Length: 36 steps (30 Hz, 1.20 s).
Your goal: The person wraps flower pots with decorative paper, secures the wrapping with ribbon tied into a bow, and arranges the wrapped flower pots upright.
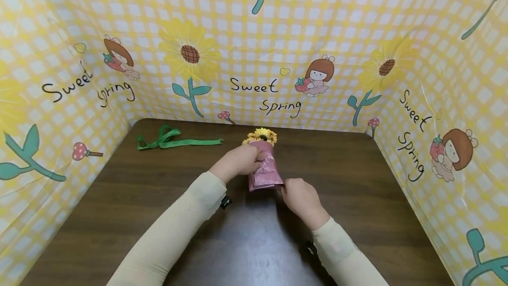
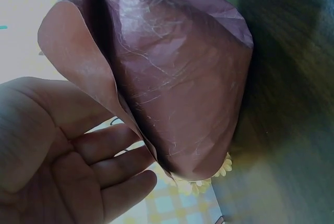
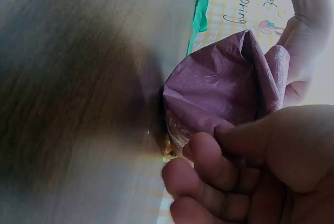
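Pink wrapping paper [image 1: 265, 172] is folded round yellow flowers [image 1: 263, 135], whose heads show at its far end. My left hand [image 1: 243, 160] grips the wrapped bundle from its left side. Seen from the left wrist, a loose flap of the paper [image 2: 172, 72] stands out beside the left hand's fingers [image 2: 125, 192]. At the near right corner, my right hand [image 1: 302, 200] pinches the paper's edge between thumb and forefinger. In the right wrist view the paper [image 3: 219, 83] gapes at its near end; the flower stems are hidden.
A green ribbon [image 1: 174, 140], partly looped, lies on the dark wooden table [image 1: 190, 242] at the back left. Yellow checked cloth [image 1: 246, 47] with printed flowers and lettering hangs round the back and both sides.
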Each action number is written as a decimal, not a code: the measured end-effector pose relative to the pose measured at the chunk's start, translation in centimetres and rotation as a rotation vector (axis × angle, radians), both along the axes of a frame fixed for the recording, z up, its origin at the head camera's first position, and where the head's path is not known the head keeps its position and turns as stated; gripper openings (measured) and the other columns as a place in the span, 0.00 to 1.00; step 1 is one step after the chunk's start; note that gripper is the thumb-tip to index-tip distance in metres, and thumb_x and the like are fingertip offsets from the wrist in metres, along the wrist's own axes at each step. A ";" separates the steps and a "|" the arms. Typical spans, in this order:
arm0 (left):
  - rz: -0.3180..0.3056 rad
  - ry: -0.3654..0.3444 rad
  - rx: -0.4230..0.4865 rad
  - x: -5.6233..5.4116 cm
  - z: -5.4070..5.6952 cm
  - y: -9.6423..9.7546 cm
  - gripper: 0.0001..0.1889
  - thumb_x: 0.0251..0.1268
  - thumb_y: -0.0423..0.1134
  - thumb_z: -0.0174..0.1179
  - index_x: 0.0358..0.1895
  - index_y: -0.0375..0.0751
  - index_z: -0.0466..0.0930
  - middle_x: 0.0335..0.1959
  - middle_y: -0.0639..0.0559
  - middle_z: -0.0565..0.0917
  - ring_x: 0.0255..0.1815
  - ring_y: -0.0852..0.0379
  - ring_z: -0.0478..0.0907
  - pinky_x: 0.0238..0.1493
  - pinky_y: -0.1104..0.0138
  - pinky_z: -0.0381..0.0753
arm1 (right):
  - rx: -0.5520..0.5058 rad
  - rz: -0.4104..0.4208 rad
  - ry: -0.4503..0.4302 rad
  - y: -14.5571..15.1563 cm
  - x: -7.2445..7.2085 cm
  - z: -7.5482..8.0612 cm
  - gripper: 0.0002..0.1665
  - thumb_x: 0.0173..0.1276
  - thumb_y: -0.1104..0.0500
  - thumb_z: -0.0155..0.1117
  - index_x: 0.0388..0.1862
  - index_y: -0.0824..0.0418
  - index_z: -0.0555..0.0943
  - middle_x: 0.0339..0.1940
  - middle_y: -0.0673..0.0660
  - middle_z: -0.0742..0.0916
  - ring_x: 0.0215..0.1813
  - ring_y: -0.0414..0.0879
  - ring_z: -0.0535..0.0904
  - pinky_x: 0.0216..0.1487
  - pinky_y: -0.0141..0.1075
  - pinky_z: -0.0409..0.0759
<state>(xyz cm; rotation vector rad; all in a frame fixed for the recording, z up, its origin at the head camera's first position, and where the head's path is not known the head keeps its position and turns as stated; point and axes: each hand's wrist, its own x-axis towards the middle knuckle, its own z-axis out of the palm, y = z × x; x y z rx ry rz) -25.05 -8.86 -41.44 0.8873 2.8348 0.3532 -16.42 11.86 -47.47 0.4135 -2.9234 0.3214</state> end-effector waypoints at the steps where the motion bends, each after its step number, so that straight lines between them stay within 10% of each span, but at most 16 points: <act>1: 0.002 -0.003 0.000 0.0 0.0 0.0 0.13 0.72 0.36 0.58 0.25 0.46 0.76 0.22 0.54 0.72 0.26 0.56 0.70 0.35 0.63 0.74 | 0.005 -0.003 0.002 0.0 0.0 0.0 0.20 0.68 0.58 0.64 0.15 0.55 0.74 0.20 0.58 0.85 0.23 0.55 0.83 0.21 0.51 0.77; 21: 0.030 -0.012 -0.001 0.2 0.0 0.3 0.18 0.72 0.37 0.59 0.20 0.49 0.70 0.19 0.54 0.70 0.24 0.57 0.71 0.31 0.64 0.73 | -0.001 -0.054 -0.020 -0.3 -0.1 -0.3 0.21 0.65 0.53 0.69 0.14 0.54 0.74 0.19 0.57 0.84 0.23 0.55 0.82 0.20 0.51 0.75; 31: 0.053 -0.030 -0.024 0.3 0.0 0.7 0.17 0.71 0.38 0.61 0.21 0.50 0.69 0.19 0.55 0.69 0.24 0.57 0.72 0.28 0.66 0.72 | -0.034 -0.089 -0.184 -0.6 0.0 -0.2 0.13 0.64 0.58 0.60 0.19 0.57 0.79 0.27 0.59 0.87 0.28 0.56 0.84 0.26 0.53 0.78; 36: 0.027 -0.045 -0.028 0.1 0.1 0.6 0.14 0.71 0.38 0.61 0.24 0.49 0.74 0.20 0.55 0.72 0.25 0.58 0.73 0.29 0.67 0.73 | 0.039 -0.047 0.070 -1.6 0.8 0.1 0.15 0.60 0.55 0.73 0.28 0.63 0.78 0.26 0.61 0.84 0.28 0.59 0.83 0.25 0.52 0.80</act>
